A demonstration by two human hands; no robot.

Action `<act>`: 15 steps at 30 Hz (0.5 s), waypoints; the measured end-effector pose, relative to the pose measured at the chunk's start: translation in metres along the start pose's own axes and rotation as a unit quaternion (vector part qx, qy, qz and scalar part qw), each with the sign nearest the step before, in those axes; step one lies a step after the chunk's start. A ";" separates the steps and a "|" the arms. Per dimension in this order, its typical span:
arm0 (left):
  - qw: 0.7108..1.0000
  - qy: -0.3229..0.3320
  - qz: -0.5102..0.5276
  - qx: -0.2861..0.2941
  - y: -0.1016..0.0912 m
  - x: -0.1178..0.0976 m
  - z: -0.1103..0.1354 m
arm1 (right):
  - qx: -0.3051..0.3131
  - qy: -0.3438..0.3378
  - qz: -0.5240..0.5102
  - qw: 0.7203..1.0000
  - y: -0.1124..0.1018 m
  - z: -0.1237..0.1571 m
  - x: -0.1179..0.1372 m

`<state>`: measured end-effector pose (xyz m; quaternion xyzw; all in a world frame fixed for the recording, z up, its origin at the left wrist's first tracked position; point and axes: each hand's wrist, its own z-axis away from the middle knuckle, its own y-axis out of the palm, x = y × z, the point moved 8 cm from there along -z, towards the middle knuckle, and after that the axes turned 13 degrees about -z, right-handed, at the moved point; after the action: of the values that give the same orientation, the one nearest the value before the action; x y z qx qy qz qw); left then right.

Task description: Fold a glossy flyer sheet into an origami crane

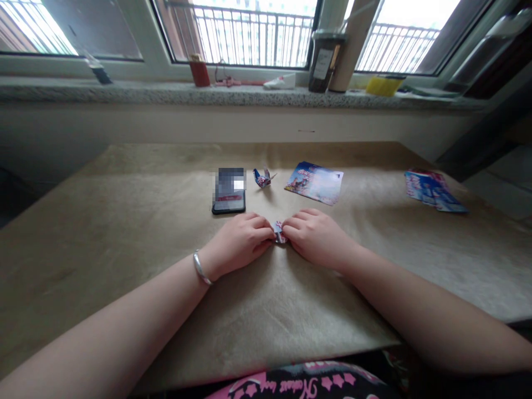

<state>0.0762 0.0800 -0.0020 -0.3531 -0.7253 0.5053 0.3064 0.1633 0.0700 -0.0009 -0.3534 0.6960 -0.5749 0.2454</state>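
Observation:
Between my two hands is a small piece of folded printed paper, low on the tabletop. My left hand, with a silver bangle at the wrist, pinches its left side. My right hand closes its fingers on the right side. Most of the paper is covered by my fingertips, so its full shape cannot be made out. Just beyond my hands stands a folded paper crane in blue, red and white. To its left lies a phone with a lit, partly blurred screen.
A stack of printed leaflets lies beyond my right hand, and more leaflets are fanned at the far right. The tan tabletop ends before a stone windowsill holding a red container, a dark lidded jar and a yellow object.

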 end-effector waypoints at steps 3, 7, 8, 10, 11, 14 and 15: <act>1.000 0.001 -0.016 0.006 0.000 -0.002 -0.001 | 0.012 0.015 -0.002 1.000 -0.001 0.001 0.000; 0.999 0.010 -0.045 0.010 0.001 -0.004 -0.001 | 0.013 0.027 -0.021 0.999 0.000 0.002 -0.003; 0.999 0.009 -0.050 0.008 0.001 -0.003 -0.001 | 0.011 0.027 -0.025 0.999 0.001 0.002 -0.003; 0.999 0.003 -0.054 0.006 0.001 -0.002 0.000 | 0.006 0.029 -0.030 0.999 0.001 0.001 -0.004; 0.999 -0.001 -0.053 0.005 0.001 -0.001 0.000 | 0.005 0.031 -0.031 0.999 0.002 0.001 -0.004; 0.999 -0.006 -0.053 0.001 0.001 0.001 0.000 | 0.000 0.034 -0.033 0.999 0.001 0.000 -0.004; 0.998 -0.004 -0.058 0.002 0.001 0.000 0.000 | -0.002 0.032 -0.032 0.999 0.001 0.000 -0.003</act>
<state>0.0757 0.0804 -0.0027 -0.3077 -0.7451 0.4892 0.3329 0.1655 0.0726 -0.0020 -0.3572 0.6929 -0.5922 0.2040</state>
